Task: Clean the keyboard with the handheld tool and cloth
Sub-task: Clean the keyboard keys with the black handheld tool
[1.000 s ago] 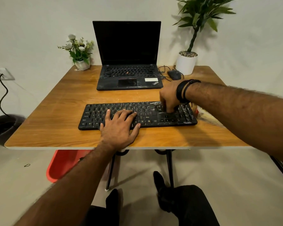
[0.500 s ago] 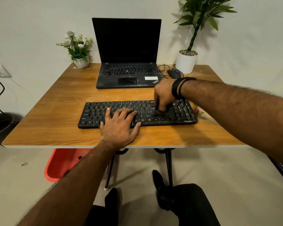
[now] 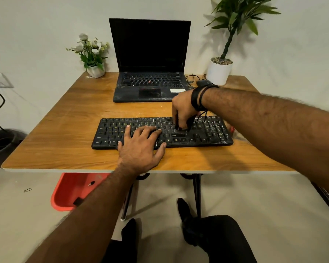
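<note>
A black keyboard (image 3: 207,134) lies across the front of the wooden table (image 3: 65,130). My left hand (image 3: 141,147) rests flat on its middle keys with fingers spread, holding it steady. My right hand (image 3: 182,109) grips a small dark handheld tool (image 3: 180,130) whose lower end touches the keys right of centre. Most of the tool is hidden by my fingers. At the keyboard's right end a bit of cloth or wrapper (image 3: 234,130) shows, mostly hidden by my right forearm.
An open black laptop (image 3: 148,80) stands behind the keyboard, with a mouse (image 3: 202,82) and cables to its right. A small flower pot (image 3: 95,70) and a white plant pot (image 3: 218,72) stand at the back corners. A red tub (image 3: 70,190) sits on the floor under the table.
My right hand has swept the tool leftward along the keys, from the right end toward the centre. My left hand stays put on the keyboard.
</note>
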